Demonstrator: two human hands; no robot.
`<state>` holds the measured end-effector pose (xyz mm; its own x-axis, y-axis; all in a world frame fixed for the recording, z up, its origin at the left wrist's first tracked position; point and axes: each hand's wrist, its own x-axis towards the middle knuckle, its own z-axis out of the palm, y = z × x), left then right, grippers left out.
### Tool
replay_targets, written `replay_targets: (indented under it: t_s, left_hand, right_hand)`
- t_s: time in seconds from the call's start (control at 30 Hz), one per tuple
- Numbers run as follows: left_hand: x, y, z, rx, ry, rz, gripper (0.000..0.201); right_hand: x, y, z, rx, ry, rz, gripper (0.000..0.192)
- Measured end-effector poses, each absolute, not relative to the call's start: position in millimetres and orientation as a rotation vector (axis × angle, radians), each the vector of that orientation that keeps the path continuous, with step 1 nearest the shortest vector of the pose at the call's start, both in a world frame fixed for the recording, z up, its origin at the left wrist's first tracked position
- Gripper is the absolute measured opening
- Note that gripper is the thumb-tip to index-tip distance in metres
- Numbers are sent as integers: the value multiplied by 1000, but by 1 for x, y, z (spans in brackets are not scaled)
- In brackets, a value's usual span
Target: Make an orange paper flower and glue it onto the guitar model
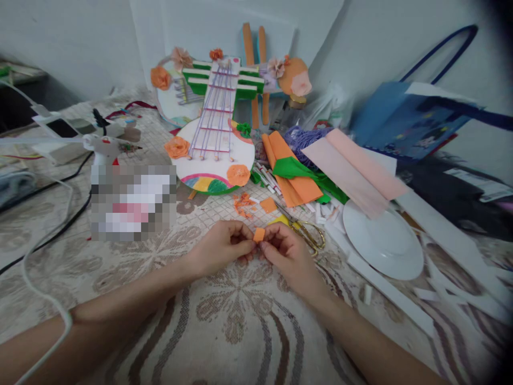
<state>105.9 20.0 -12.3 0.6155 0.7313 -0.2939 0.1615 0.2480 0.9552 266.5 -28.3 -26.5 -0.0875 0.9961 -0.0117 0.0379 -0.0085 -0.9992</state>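
Both hands meet at frame centre over the table, which is covered in a beige woven cloth with brown floral swirls. Left hand and right hand are both closed in a pinch on a small orange paper piece, roughly square, matte, held between fingertips just above the cloth. Just behind it: orange paper scraps, crumpled and shredded, plus scissors with gold metal loops, yellow part half hidden by the right hand. Further back, a guitar-shaped cardboard craft: round white body, purple thread strings, green and white striped head, orange paper roses stuck on. Right of that, folded orange and green paper sheets, soft creases, and pale pink sheets lying partly over a white plate, smooth, glossy, round. White strip offcuts sit beside the plate. White glue gun at left, black and white cables around it. A block at left-centre is pixelated, contents unreadable. Blue bag at right is blurred; the dark items beside it are hard to make out. Forearms are cut off by the bottom edge.
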Motion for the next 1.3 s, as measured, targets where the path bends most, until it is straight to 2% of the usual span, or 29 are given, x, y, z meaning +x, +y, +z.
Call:
replay_targets:
  t_s: [0.43,0.67,0.83,1.0,1.3]
  left_hand:
    - [105,23,-6,1075,827,429,7]
    - [105,23,-6,1049,834,430,16]
    - [105,24,-9,1007,832,458,31]
    - [104,24,-8,1094,833,414,13]
    - [105,23,-4,1250,877,451,7]
  right_hand:
    - [267,-32,-30,-1198,-1389,1093,14]
    - [266,-34,-25,-1236,-1497,966,15]
    - [266,-34,-28,-1212,-1522,938,17]
    - [266,-33,-28,-1237,-1499,932,18]
    - [264,-35,-22,-1224,-1365,1123,11]
